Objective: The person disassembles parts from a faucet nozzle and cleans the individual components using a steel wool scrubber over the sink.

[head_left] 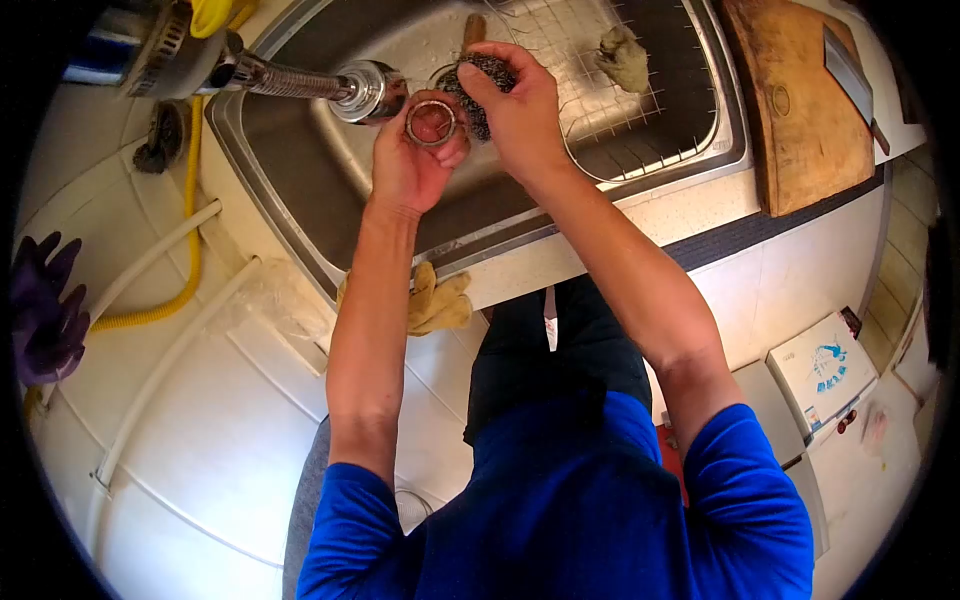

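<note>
My left hand point(412, 165) is closed round a round metal ring point(412, 127), its opening turned toward me and reddish skin showing through it. Right beside it, my right hand point(515, 110) grips a dark steel wool scrubber point(490, 72), pinched between thumb and fingers. Both hands are over the stainless steel sink point(290, 190). Just left of the ring is the chrome faucet head point(370, 92) on its flexible neck. A brown wooden piece point(474, 30) shows beyond my right hand, its lower end hidden.
A wire rack point(600, 110) lies in the sink's right part, with a greyish cloth or sponge point(622, 60) on it. At right are a wooden cutting board point(800, 110) and a knife point(850, 80). Tan gloves point(438, 300) hang at the front edge; purple gloves point(48, 305) hang left.
</note>
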Available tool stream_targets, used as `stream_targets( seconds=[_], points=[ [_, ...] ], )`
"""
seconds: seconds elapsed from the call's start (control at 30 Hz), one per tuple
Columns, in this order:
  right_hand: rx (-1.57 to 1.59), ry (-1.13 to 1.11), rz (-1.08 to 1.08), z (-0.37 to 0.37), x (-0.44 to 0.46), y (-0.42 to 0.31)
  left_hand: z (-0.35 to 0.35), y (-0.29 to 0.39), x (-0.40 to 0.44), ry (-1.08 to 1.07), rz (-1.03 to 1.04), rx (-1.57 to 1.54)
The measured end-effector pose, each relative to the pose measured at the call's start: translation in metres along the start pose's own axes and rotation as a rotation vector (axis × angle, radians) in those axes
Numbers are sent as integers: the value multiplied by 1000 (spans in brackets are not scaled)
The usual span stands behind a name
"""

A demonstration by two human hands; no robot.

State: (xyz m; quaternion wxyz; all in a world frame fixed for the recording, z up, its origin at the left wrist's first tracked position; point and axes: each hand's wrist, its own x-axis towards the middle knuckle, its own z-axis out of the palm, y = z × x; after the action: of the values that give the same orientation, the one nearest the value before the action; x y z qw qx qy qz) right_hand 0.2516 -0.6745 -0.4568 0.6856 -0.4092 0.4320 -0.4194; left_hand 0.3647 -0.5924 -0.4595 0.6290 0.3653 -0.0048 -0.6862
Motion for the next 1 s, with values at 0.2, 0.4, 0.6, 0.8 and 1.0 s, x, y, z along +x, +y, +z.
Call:
stream_targets(
  seconds=[0.2, 0.4, 0.6, 0.8, 1.0],
  points=[
    [47, 11, 69, -7, -1, -1, 5, 1, 0, -42, 36, -118],
    [44, 48, 83, -13, -3, 2, 8, 4, 2, -128, -33, -140],
    [100, 93, 137, -18, -8, -3, 21, 1, -3, -16, 42, -76],
    [25, 82, 147, -20, -12, 0, 22, -4, -3, 110, 118, 106],
    [-245, -123, 4, -22, -12, -5, 27, 3, -2, 209, 74, 421]
  ],
)
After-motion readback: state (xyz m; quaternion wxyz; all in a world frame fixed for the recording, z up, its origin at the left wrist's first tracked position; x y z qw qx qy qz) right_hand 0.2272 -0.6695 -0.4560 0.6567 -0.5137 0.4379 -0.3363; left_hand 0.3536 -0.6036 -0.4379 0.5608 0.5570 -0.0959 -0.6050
